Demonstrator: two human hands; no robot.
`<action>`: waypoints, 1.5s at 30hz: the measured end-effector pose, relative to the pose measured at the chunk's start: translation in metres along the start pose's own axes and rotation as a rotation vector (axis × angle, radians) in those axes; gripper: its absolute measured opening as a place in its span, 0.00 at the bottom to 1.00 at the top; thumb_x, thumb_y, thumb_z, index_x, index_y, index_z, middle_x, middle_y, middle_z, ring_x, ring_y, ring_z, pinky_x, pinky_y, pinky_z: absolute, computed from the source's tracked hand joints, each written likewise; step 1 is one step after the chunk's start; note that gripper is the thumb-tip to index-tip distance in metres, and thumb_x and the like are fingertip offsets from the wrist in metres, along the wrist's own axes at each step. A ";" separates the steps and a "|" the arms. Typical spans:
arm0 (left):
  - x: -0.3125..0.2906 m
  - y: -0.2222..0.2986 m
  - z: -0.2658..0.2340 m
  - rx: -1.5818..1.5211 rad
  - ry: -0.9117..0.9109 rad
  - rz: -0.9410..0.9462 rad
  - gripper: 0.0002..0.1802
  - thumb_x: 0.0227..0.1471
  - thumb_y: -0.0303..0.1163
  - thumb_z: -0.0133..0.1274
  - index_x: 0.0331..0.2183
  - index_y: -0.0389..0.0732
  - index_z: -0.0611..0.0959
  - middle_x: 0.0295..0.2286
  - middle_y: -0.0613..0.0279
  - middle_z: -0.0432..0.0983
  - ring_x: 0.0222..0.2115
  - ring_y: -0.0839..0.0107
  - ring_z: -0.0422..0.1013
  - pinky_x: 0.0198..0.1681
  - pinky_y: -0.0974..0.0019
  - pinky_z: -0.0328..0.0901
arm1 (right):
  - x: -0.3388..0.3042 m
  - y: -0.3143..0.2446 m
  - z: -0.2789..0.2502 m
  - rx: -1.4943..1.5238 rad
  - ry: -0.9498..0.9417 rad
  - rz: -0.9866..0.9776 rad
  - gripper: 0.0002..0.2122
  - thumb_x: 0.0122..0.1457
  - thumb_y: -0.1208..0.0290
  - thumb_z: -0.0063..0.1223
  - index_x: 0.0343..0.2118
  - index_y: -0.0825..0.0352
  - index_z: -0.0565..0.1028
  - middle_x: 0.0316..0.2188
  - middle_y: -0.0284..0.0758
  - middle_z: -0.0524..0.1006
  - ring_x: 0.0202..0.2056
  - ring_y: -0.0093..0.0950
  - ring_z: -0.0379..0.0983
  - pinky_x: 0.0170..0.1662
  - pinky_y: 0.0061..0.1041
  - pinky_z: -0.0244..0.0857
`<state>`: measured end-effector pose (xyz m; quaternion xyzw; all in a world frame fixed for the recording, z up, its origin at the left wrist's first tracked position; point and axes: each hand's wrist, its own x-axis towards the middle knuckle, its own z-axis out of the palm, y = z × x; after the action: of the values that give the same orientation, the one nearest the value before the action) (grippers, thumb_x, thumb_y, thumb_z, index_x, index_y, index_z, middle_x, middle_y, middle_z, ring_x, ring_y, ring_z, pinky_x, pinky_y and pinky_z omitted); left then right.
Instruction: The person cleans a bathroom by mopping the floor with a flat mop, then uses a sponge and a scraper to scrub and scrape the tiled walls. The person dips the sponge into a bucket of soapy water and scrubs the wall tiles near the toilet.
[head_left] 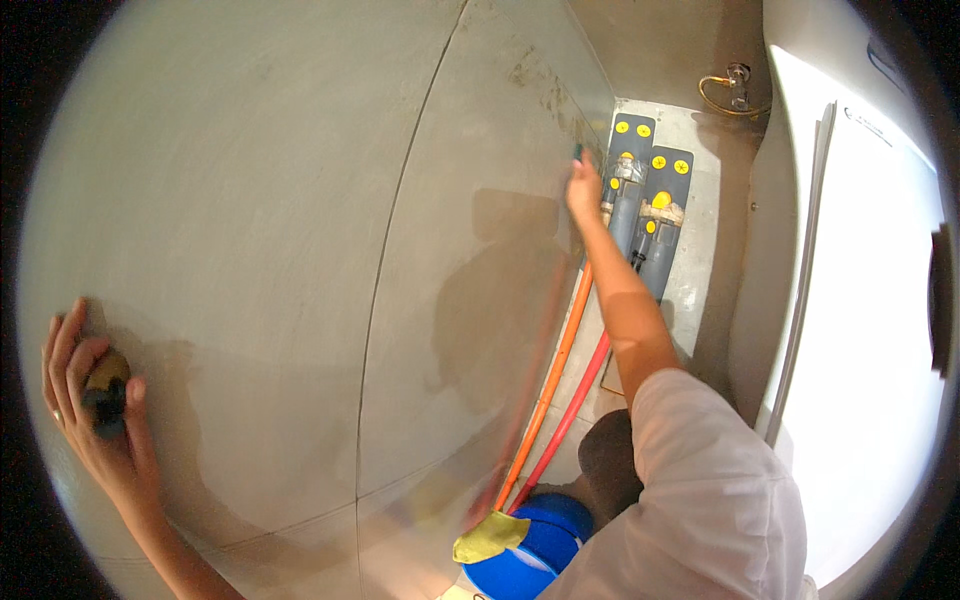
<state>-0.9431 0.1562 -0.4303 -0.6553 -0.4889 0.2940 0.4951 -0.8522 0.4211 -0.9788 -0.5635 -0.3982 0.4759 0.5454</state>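
Our left hand (92,445) is clasping a rounded brown-and-black object (108,378), our right hand (583,192) gripping something small and dark green (578,152); brown smudges (530,73) are remaining on the mostly unmarked grey wall (250,200).

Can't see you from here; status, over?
Left hand gripping round brown-and-black object at wall. Right hand near wall smudges, blurred, holding small dark thing. Orange pole, red pole beside right forearm.

Rounded brown-and-black object (106,376) | by grey wall (280,250) | small dark piece (578,152) | blurred
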 end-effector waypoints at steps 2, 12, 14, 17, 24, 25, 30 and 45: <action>-0.002 0.000 0.003 0.006 0.027 -0.017 0.18 0.43 0.43 0.49 0.34 0.43 0.72 0.45 0.62 0.64 0.51 0.63 0.54 0.53 0.60 0.50 | -0.011 0.038 -0.014 -0.488 -0.188 0.164 0.18 0.53 0.71 0.34 0.47 0.72 0.61 0.39 0.49 0.68 0.43 0.40 0.65 0.46 0.32 0.57; -0.010 0.003 0.009 0.015 0.075 -0.156 0.21 0.37 0.49 0.53 0.32 0.47 0.74 0.44 0.71 0.65 0.50 0.69 0.55 0.53 0.62 0.50 | -0.056 0.044 -0.065 -1.409 -0.773 -0.330 0.12 0.51 0.68 0.39 0.37 0.61 0.72 0.42 0.32 0.68 0.54 0.33 0.51 0.47 0.45 0.54; -0.014 0.004 0.001 -0.020 0.066 -0.179 0.19 0.38 0.45 0.53 0.32 0.46 0.73 0.45 0.71 0.64 0.51 0.69 0.54 0.54 0.62 0.50 | -0.062 0.049 -0.073 -1.387 -0.715 -0.318 0.13 0.51 0.67 0.39 0.37 0.61 0.72 0.44 0.32 0.68 0.55 0.32 0.48 0.47 0.45 0.53; -0.017 -0.002 -0.014 -0.058 0.077 -0.202 0.19 0.39 0.47 0.52 0.32 0.47 0.73 0.44 0.73 0.65 0.50 0.70 0.55 0.54 0.62 0.50 | -0.058 0.036 -0.065 -1.520 -0.852 -0.230 0.13 0.51 0.67 0.40 0.39 0.61 0.72 0.46 0.34 0.67 0.52 0.33 0.55 0.47 0.42 0.53; -0.014 0.004 -0.025 -0.051 0.129 -0.162 0.18 0.41 0.46 0.51 0.32 0.46 0.73 0.43 0.72 0.65 0.49 0.69 0.56 0.52 0.63 0.50 | -0.053 0.027 -0.084 -1.611 -0.920 -0.168 0.13 0.50 0.67 0.43 0.38 0.62 0.73 0.42 0.35 0.70 0.45 0.33 0.65 0.43 0.37 0.59; -0.011 0.002 -0.029 -0.034 0.129 -0.161 0.18 0.41 0.46 0.50 0.32 0.45 0.73 0.43 0.72 0.65 0.49 0.69 0.56 0.52 0.63 0.51 | -0.050 0.030 -0.087 -1.613 -0.922 -0.174 0.13 0.50 0.67 0.43 0.38 0.61 0.73 0.42 0.35 0.70 0.45 0.33 0.66 0.42 0.36 0.60; -0.024 -0.023 -0.039 0.018 0.182 -0.167 0.18 0.41 0.45 0.50 0.33 0.45 0.73 0.40 0.65 0.67 0.43 0.66 0.61 0.47 0.61 0.55 | -0.061 0.033 -0.077 -1.599 -0.925 -0.503 0.11 0.48 0.67 0.43 0.31 0.63 0.76 0.35 0.40 0.73 0.38 0.36 0.70 0.39 0.31 0.64; -0.457 0.301 -0.108 -1.836 -1.056 -1.195 0.14 0.46 0.36 0.45 0.24 0.34 0.77 0.23 0.61 0.73 0.27 0.71 0.68 0.32 0.67 0.62 | -0.394 -0.194 -0.025 -0.830 -2.535 -0.885 0.13 0.53 0.63 0.40 0.32 0.69 0.70 0.28 0.45 0.71 0.32 0.38 0.67 0.36 0.33 0.59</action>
<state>-0.9030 -0.3182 -0.7209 -0.2331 -0.8816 -0.2054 -0.3553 -0.9044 0.0512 -0.7469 0.2953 -0.8645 0.2944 -0.2806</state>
